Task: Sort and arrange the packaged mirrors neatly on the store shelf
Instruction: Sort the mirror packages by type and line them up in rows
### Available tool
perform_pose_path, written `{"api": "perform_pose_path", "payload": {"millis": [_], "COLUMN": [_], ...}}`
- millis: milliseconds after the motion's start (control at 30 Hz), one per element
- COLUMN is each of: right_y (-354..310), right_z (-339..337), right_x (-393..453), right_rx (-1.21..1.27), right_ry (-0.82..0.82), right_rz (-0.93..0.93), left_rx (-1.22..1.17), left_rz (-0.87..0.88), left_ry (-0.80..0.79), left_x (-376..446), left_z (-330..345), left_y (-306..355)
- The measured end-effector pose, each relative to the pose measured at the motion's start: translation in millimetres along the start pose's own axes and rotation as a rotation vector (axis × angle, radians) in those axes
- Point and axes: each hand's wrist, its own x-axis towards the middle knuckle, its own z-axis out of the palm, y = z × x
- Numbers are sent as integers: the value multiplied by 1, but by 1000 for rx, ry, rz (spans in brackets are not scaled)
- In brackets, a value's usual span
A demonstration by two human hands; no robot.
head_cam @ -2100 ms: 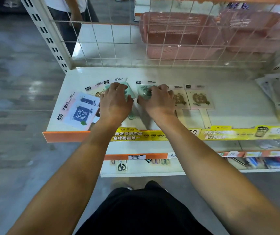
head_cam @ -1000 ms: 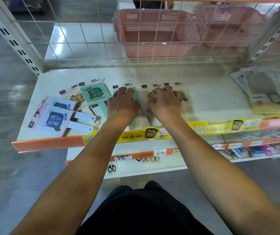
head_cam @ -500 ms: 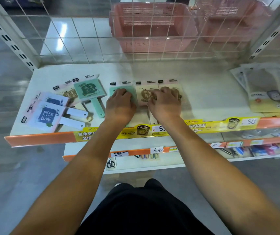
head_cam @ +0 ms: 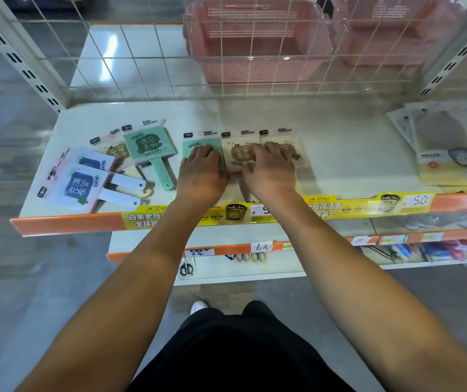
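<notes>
- We see a pink basket (head_cam: 255, 41) behind the wire grid (head_cam: 141, 60), and a second basket (head_cam: 396, 32) to its right.
- We see a yellow price strip (head_cam: 368, 206) along the orange shelf edge (head_cam: 65, 223).
- We see pale packets (head_cam: 450, 148) stacked at the far right.
- On the lower shelf (head_cam: 226, 274) we see scissors (head_cam: 186, 268) under a "6元" tag (head_cam: 263, 246), with colourful packs (head_cam: 439, 248) further right.
- Grey floor (head_cam: 6, 165) lies to the left.

green mirror (head_cam: 149, 147) | tan mirror (head_cam: 239, 154) | pink basket (head_cam: 255, 41) | orange shelf edge (head_cam: 68, 224)
</notes>
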Motion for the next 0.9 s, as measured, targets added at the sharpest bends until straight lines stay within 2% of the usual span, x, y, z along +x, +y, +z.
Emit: {"api": "perform_pose_path", "payload": {"millis": [200,900], "right_y": [18,17], "right_z": [-7,-8], "right_x": [-6,-1], "right_rx": [-35,-26], "right_ry": [83,22], "right_rz": [-13,10], "left_rx": [4,-11], "left_rz": [-36,-42], "left_ry": [-22,32], "left_x": [2,4], "left_z": [2,-3], "left_y": [2,4]}}
